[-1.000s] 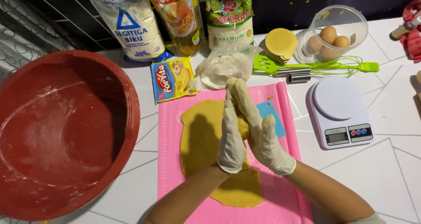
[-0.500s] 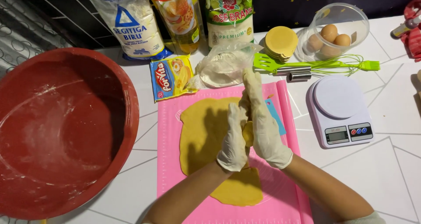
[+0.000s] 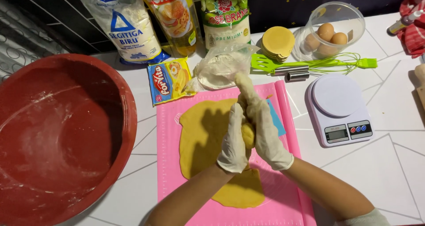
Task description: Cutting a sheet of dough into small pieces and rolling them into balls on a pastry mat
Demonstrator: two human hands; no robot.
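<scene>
A small lump of yellow dough (image 3: 249, 135) sits pressed between both gloved palms, above the flat sheet of dough (image 3: 208, 142) on the pink mat (image 3: 170, 164). The left hand (image 3: 234, 142) cups it from the left, the right hand (image 3: 263, 128) from the right, fingers pointing away from the person; both touch it equally

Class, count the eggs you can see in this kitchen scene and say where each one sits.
3, all inside the clear plastic bowl at the back right: a top egg, a right egg and a left egg. More may be hidden beneath them.
</scene>
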